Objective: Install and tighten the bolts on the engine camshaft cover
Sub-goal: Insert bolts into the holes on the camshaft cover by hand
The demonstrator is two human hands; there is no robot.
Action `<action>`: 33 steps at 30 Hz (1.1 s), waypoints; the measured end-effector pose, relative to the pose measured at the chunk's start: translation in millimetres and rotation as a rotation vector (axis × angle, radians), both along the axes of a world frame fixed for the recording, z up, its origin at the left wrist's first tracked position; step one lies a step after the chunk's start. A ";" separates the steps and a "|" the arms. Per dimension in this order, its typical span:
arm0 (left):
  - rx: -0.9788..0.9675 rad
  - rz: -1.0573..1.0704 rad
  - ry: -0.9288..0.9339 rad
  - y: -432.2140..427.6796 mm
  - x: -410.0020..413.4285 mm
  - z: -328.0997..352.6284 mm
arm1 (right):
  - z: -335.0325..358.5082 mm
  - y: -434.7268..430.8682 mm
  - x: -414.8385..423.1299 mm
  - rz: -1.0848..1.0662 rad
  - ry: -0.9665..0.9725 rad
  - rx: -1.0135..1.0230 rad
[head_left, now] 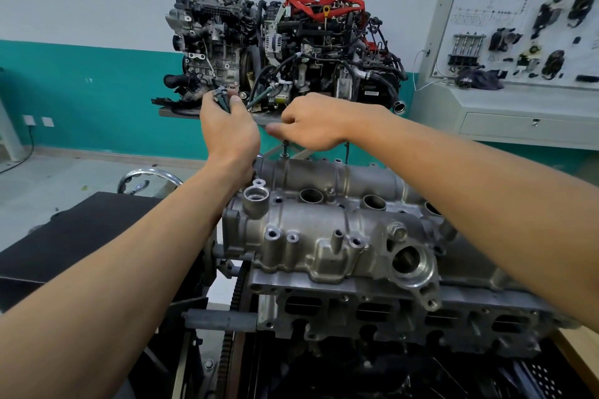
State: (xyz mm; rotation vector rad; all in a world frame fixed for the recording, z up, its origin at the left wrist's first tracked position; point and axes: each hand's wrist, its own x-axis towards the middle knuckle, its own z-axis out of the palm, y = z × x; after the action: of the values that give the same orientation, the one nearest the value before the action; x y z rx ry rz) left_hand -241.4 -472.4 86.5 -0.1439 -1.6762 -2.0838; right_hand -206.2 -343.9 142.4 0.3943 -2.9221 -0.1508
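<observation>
The grey cast camshaft cover [311, 230] sits on top of the engine in front of me, with open bolt holes along its near flange. My left hand [228, 126] is raised above the cover's far left corner and is closed around a bunch of dark bolts [222, 99] whose ends stick up out of the fist. My right hand [311, 125] hovers over the far edge, fingers pinched on a single bolt [285, 147] that stands upright in a hole of the far flange.
Two display engines [282, 48] stand on a stand behind the cover. A white parts board [525, 19] stands at the right. A black mat [77, 236] lies to the left, with a chrome wheel [146, 180] behind it. The toothed flywheel [231, 317] sits at the engine's left end.
</observation>
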 end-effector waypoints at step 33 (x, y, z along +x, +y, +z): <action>0.772 -0.032 -0.481 -42.0 63.5 -74.8 | -38.5 -1.6 3.5 0.036 -0.106 -0.261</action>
State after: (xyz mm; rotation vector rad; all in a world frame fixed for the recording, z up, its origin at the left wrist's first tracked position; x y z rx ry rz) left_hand -177.8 -514.4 11.7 0.6162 -0.9536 -2.7727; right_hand -202.7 -345.5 103.9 0.4232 -2.9809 0.2618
